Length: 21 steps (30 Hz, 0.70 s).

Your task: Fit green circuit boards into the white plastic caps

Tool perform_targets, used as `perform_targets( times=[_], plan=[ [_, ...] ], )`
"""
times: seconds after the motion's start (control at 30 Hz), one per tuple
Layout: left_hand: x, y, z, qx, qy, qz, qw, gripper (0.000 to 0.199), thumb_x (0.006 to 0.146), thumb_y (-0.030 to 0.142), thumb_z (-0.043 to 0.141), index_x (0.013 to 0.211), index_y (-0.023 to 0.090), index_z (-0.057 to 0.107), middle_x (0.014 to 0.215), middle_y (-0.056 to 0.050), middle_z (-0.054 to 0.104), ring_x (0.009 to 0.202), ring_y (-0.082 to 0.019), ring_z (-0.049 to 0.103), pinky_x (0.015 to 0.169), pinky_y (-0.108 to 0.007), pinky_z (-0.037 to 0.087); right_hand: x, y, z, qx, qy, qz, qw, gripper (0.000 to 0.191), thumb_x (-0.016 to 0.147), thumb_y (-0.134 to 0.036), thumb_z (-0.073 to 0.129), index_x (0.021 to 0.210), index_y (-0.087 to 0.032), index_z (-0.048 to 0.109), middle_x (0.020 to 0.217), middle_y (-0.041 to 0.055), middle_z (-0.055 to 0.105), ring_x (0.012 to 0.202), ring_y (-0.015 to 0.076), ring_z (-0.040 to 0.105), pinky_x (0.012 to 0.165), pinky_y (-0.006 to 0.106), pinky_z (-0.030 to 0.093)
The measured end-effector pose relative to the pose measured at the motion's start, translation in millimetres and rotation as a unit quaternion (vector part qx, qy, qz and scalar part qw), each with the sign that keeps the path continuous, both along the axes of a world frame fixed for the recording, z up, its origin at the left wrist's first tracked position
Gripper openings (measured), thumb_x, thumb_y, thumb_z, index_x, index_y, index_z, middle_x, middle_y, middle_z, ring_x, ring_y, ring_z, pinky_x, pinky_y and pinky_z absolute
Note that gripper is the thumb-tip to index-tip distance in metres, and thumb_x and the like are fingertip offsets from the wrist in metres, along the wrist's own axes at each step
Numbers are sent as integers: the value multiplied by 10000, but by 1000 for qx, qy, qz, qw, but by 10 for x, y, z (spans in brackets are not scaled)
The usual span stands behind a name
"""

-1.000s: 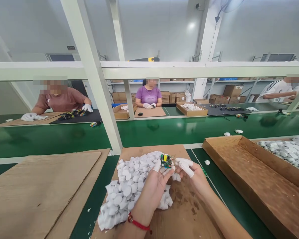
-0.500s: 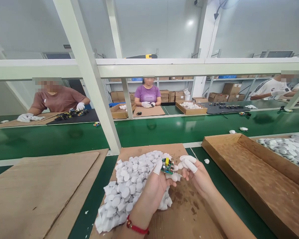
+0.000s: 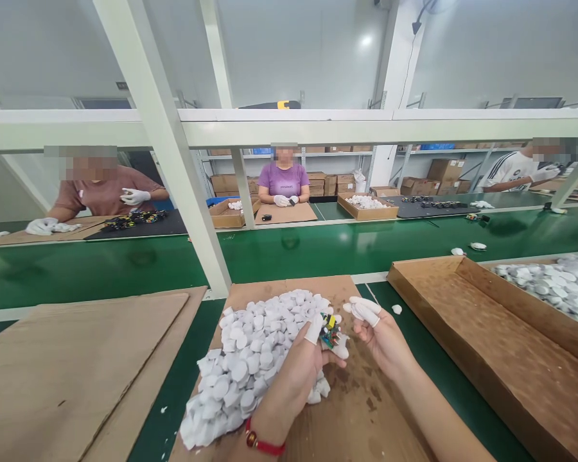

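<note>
My left hand (image 3: pixel 308 359), with white finger covers and a red bracelet at the wrist, grips a small green circuit board (image 3: pixel 329 330) that carries a yellow part. Just right of the board is my right hand (image 3: pixel 376 327), its covered fingers pressed together; whether something small is between them is too small to tell. Beneath and left of my left hand lies a large heap of white round pieces (image 3: pixel 250 366) on a cardboard sheet (image 3: pixel 366 417).
At right stands an open cardboard tray (image 3: pixel 491 340), beside more white pieces (image 3: pixel 553 282). Flat cardboard (image 3: pixel 77 366) lies at left. A slanted white post (image 3: pixel 187 192) rises beyond the heap. Across the green belt (image 3: pixel 308 250), several people sit working.
The board in my left hand has tilted and shifted slightly right, and a gap now shows between it and my right fingertips. The person at far left has raised a gloved hand.
</note>
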<state>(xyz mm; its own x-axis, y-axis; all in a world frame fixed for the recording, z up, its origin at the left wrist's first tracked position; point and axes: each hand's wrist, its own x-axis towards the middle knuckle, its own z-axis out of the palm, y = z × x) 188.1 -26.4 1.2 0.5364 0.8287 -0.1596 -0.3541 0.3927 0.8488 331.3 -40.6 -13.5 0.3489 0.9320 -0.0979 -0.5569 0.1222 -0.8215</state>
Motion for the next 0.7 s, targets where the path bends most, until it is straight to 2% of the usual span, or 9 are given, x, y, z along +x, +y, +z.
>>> perform_targets(
  times=[0.13, 0.2, 0.3, 0.37, 0.43, 0.5, 0.6, 0.7],
  plan=[
    [-44, -5, 21, 7, -42, -36, 998, 224, 769, 341, 600, 864, 143, 555, 787, -57, 572, 693, -154, 542, 608, -273, 477, -1, 1, 0, 5, 45, 2, 999, 425, 434, -284, 852, 798, -143, 686, 679, 31, 647, 527, 85, 533, 452, 142, 438],
    [-54, -13, 21, 13, -36, -41, 998, 155, 790, 259, 587, 882, 135, 566, 841, -68, 581, 745, -159, 557, 686, -296, 488, 1, -2, 4, 4, 42, -2, 999, 469, 397, -236, 862, 822, -152, 682, 658, 15, 640, 513, 81, 524, 443, 139, 430],
    [-52, -32, 19, 19, -13, -39, 999, 194, 793, 280, 610, 907, 124, 590, 884, -79, 590, 738, -155, 566, 709, -307, 490, 4, -18, 10, 14, -36, -4, 999, 458, 501, -336, 822, 889, -149, 666, 486, -10, 568, 395, 67, 421, 362, 150, 335],
    [-48, -44, 24, 18, -16, -27, 999, 236, 753, 315, 663, 887, 129, 606, 883, -80, 601, 737, -155, 558, 655, -276, 479, 7, -33, 6, 36, -129, -17, 991, 428, 595, -407, 757, 918, -143, 661, 471, 5, 570, 388, 83, 408, 381, 184, 346],
    [-49, -51, 35, 18, -45, -8, 999, 224, 717, 333, 700, 805, 144, 618, 891, -80, 618, 781, -163, 553, 642, -252, 461, 10, -48, -11, 61, -220, -47, 972, 392, 628, -403, 727, 920, -149, 670, 577, 42, 630, 478, 129, 494, 481, 240, 434],
    [-55, -57, 55, 17, -91, 0, 996, 190, 728, 332, 691, 747, 156, 621, 961, -81, 628, 894, -187, 548, 714, -262, 458, 7, -64, -42, 81, -294, -72, 950, 355, 644, -379, 713, 924, -164, 682, 727, 72, 669, 656, 192, 583, 652, 308, 494],
    [-53, -80, 87, 5, -168, -34, 985, 171, 811, 328, 591, 825, 166, 643, 1107, -78, 600, 1095, -237, 481, 867, -335, 434, -27, -92, -99, 95, -382, -89, 915, 320, 709, -358, 657, 979, -188, 681, 922, 98, 666, 924, 260, 587, 867, 381, 456],
    [-24, -115, 89, -7, -222, -88, 971, 240, 877, 319, 480, 984, 170, 635, 1181, -81, 569, 1164, -260, 443, 939, -394, 396, -87, -125, -117, 100, -439, -79, 889, 388, 780, -332, 574, 1149, -216, 607, 1082, 96, 622, 989, 260, 571, 944, 412, 414]
  ],
)
